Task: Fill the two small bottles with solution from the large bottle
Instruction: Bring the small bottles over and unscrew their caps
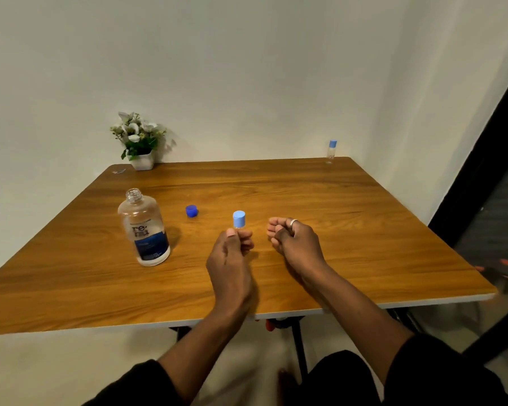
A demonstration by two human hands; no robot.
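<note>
My left hand (232, 253) grips a small clear bottle with a light blue cap (239, 219) at the middle of the wooden table (349, 230); only the cap and neck show above my fingers. My right hand (291, 237) hovers just to its right, fingers curled, holding nothing, a ring on one finger. The large clear bottle (145, 230) with a blue label stands uncapped to the left. Its dark blue cap (191, 210) lies on the table between it and my left hand. A second small bottle (331, 151), capped, stands at the far right corner.
A white pot of artificial flowers (140, 142) stands at the far left corner against the wall. A dark door frame (481, 171) runs along the right. The table's front edge is near my forearms.
</note>
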